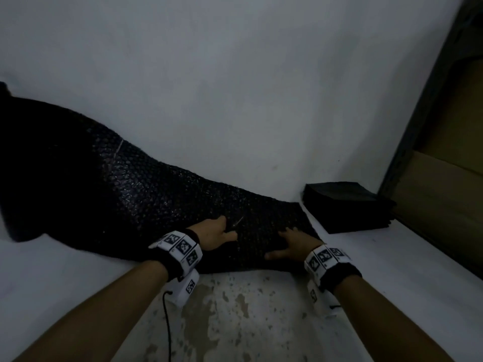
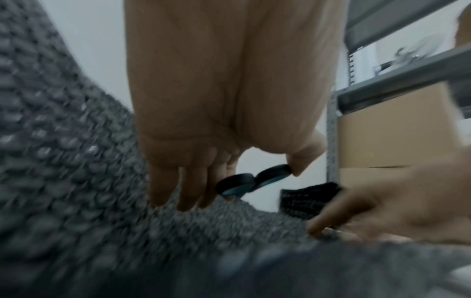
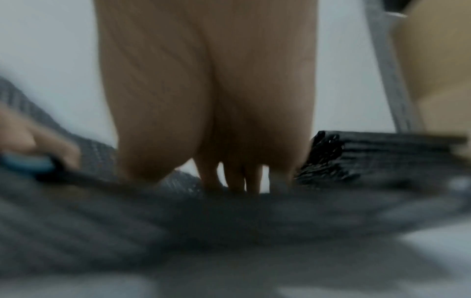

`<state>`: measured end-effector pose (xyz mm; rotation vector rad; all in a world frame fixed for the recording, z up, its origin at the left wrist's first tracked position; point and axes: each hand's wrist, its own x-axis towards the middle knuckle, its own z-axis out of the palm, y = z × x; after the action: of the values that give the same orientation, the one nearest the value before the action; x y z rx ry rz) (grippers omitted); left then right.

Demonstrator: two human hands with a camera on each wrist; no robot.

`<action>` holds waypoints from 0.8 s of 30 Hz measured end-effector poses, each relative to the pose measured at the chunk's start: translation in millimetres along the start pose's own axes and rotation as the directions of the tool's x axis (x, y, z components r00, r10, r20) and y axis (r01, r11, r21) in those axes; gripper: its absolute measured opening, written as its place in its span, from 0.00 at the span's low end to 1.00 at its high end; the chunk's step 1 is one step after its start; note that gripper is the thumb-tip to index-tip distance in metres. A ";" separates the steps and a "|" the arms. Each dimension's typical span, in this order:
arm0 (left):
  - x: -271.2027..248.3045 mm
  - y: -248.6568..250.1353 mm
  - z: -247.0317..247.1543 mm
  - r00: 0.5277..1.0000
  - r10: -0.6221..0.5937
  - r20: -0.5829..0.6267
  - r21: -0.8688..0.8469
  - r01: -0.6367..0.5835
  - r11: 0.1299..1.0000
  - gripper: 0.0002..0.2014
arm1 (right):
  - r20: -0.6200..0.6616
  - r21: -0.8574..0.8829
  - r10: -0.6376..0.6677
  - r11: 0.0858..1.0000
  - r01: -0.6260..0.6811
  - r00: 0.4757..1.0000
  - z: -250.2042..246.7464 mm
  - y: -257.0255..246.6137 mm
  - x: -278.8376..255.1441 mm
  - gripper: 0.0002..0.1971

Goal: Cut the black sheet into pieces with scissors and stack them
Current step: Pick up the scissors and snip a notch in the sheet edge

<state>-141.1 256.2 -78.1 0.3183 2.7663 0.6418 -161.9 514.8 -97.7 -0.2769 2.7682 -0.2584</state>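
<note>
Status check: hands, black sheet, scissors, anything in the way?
Left hand holds scissors, fingertips on the black sheet. Right hand flat on sheet's right end. Stack of cut pieces sits right, apart. Nothing blocking.

Head view dim, flat light, no hard shadows; wide-angle bending at edges. Black sheet [image 1: 162,194] shows faint specular glints. Both wrist views motion-blurred, right wrist worst; foreground soft, fingers [image 2: 188,189] only semi-sharp.
</note>
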 end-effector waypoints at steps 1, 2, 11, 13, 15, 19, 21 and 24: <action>-2.8 2.3 -1.6 1.000 0.016 -0.016 -0.008 -0.016 1.000 0.19 | -0.093 0.063 -0.022 0.998 0.028 0.995 -4.2 -1.6 -1.5 0.39; -5.8 5.6 -2.9 0.999 0.025 -0.030 -0.024 -0.025 0.999 0.18 | -0.201 0.154 -0.035 0.986 0.067 0.979 -7.1 -5.0 -3.9 0.28; -31.1 57.2 17.4 0.979 0.140 -0.147 -0.294 -0.178 0.939 0.18 | -0.179 0.932 -0.079 0.305 0.195 0.981 -10.3 -52.9 -57.3 0.10; -36.8 62.3 22.9 0.974 0.159 -0.161 -0.317 -0.204 0.926 0.18 | -0.125 0.964 -0.059 0.227 0.136 0.990 -12.9 -48.0 -67.9 0.10; -40.0 66.2 25.9 0.971 0.161 -0.176 -0.330 -0.212 0.920 0.19 | -0.072 0.989 -0.066 0.123 0.080 0.995 -15.0 -42.8 -75.9 0.12; -38.4 69.4 30.2 0.975 0.128 -0.183 -0.417 -0.195 0.888 0.21 | -0.054 0.992 -0.080 0.111 0.063 0.995 -13.1 -38.3 -88.0 0.12; -41.5 70.7 34.0 0.979 0.131 -0.157 -0.390 -0.183 0.902 0.22 | -0.060 0.982 -0.086 0.175 0.074 0.995 -8.7 -36.2 -91.2 0.10; -52.5 74.2 36.6 0.972 0.213 -0.101 -0.372 -0.235 0.898 0.19 | -0.062 0.979 -0.079 0.191 0.076 0.995 1.2 -30.7 -89.0 0.13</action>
<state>-69.3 321.3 -64.0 0.5407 2.5956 1.2443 -74.6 504.8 -63.9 -0.0413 1.9379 -1.9585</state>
